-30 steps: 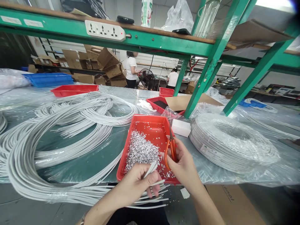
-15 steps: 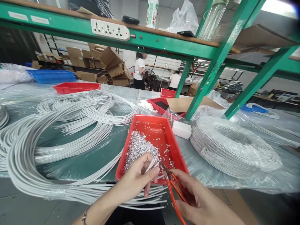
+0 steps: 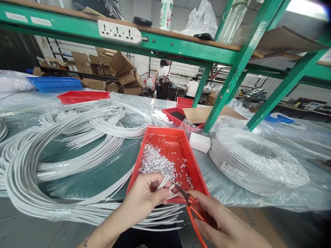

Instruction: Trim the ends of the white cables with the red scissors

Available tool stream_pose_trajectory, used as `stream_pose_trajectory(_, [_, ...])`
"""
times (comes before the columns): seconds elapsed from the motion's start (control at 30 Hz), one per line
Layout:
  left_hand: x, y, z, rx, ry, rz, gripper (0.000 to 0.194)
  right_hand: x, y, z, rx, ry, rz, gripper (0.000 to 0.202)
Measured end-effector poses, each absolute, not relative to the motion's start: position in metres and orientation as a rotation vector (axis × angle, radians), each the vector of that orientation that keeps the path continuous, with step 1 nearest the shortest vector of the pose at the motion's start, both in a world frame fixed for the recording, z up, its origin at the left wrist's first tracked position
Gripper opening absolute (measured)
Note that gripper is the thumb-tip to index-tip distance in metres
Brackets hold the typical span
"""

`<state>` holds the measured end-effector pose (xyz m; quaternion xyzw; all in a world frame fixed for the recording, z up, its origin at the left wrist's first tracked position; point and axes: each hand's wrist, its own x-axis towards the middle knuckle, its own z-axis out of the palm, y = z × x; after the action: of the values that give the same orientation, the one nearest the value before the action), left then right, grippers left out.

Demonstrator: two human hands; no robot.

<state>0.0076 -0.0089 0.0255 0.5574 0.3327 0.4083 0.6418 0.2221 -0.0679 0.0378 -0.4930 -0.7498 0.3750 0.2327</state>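
Over the near edge of a red tray [image 3: 173, 137], my left hand [image 3: 148, 193] pinches a few white cable ends [image 3: 162, 182] between thumb and fingers. My right hand [image 3: 210, 217] grips orange-handled pliers [image 3: 192, 213], their dark pointed jaws close to the cables at my left fingertips. Whether the jaws touch a cable I cannot tell. Small silvery pieces [image 3: 156, 162] lie heaped in the tray's left part, with some scattered to the right. Below my left hand, the loose ends of a large white cable bundle [image 3: 85, 213] stick out past the table edge.
Coiled white cables [image 3: 121, 125] cover the table's left side. On the right lies a plastic-wrapped cable coil [image 3: 248, 162], with a small white box [image 3: 200, 142] beside it. A green shelf frame [image 3: 230, 89] rises behind. Two people are in the background near a fan [image 3: 163, 86].
My left fingers have shifted and the held cable ends now spread apart. The pliers have moved slightly right and down. A person in the background has moved behind the fan.
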Motion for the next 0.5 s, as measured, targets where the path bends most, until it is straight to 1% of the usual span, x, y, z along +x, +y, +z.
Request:
stream_pose_trajectory(0.2, [0.002,-0.007,0.026,1.199,0.578,0.740,0.037,0.221,-0.069,0.044,-1.360,-2.118,0.915,0.042])
stream_pose_trajectory(0.27, [0.002,-0.007,0.025,1.209,0.579,0.746,0.038,0.222,-0.069,0.041,-1.315,-2.056,0.977,0.041])
stream_pose_trajectory(0.37, [0.003,-0.010,0.028,1.259,0.655,0.783,0.038,0.216,-0.065,0.036,-1.216,-1.780,1.172,0.033])
stream_pose_trajectory(0.5, [0.007,-0.015,0.028,1.376,0.739,0.773,0.027,0.192,-0.053,0.032,-1.059,-1.420,1.336,0.028])
